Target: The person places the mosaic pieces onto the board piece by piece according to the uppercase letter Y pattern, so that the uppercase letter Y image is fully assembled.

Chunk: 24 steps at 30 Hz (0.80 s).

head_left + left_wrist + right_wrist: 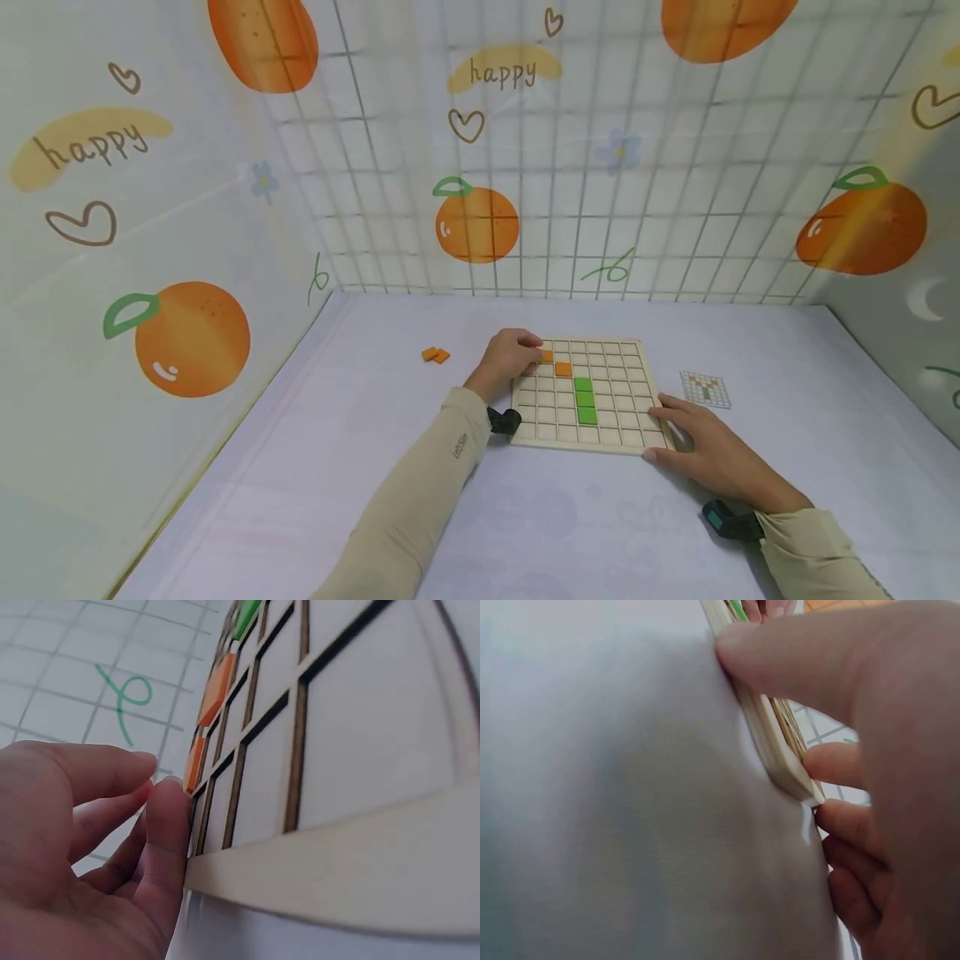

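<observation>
A pale wooden board [626, 396] ruled into squares lay flat on the white desk [285, 517], short of its far edge. The left hand [512, 354] was at the board's far left corner, released, its fingers loosely bent, with the thumb just beside an orange tile [547, 356] set in the grid. In the left wrist view the thumb leaned against the board's side and its tip almost met the forefinger. The right hand [705, 446] gripped the board's near right corner, thumb against the near edge and forefinger on the right edge.

A second orange tile [563, 369] sat diagonally nearer the board's middle, and from there three green tiles [585, 400] ran in one column towards the near edge. Two loose orange tiles [436, 355] lay touching on the desk, off the board's left edge. Beyond the right edge lay a small card [706, 389] printed with a grid and orange and green squares.

Beige sleeves [420, 492] covered both forearms, and each wrist wore a black device [733, 522]. Behind the desk's far edge hung a pale curtain [390, 217] with oranges, hearts and the word "happy", and wire mesh showed through it.
</observation>
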Motion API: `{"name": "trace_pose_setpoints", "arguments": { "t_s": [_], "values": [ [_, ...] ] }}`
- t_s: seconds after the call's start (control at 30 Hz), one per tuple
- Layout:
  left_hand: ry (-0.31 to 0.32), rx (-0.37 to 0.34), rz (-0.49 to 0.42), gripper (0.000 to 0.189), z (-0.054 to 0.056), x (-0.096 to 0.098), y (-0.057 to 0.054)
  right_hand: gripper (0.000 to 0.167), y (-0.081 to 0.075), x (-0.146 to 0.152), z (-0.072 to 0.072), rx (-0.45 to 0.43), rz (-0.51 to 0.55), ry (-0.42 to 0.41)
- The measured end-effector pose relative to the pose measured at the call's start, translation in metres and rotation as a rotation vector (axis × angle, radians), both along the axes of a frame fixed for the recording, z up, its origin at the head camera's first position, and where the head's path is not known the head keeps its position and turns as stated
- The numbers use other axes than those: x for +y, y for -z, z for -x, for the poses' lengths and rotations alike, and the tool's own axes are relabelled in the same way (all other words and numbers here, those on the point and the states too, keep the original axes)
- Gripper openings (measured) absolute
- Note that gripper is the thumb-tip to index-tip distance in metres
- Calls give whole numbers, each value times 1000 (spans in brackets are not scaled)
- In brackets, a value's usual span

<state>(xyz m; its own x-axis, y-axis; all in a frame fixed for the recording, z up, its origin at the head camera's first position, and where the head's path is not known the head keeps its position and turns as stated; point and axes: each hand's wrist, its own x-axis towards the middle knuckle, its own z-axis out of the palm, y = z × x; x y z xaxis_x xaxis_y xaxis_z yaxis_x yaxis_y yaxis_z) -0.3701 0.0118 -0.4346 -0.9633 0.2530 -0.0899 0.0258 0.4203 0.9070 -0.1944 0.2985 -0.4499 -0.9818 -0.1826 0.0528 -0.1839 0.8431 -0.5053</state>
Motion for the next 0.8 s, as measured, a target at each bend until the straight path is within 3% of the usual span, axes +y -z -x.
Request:
{"name": "trace_pose_setpoints", "arguments": {
  "t_s": [0.1, 0.33, 0.6, 0.8],
  "values": [
    [-5, -11, -79, 25, -1, -5, 0, 86, 0, -1, 0, -5, 0, 1],
    [-27, 6, -156, 23, -4, -18, -4, 86, -4, -2, 0, -2, -8, -4],
    [-90, 25, -128, 25, -11, -41, -7, 84, -1, 3, -2, 13, 2, -8],
    [-179, 37, -158, 28, -15, -68, -4, 84, -1, 0, -2, 17, 0, -16]
  ]
}}
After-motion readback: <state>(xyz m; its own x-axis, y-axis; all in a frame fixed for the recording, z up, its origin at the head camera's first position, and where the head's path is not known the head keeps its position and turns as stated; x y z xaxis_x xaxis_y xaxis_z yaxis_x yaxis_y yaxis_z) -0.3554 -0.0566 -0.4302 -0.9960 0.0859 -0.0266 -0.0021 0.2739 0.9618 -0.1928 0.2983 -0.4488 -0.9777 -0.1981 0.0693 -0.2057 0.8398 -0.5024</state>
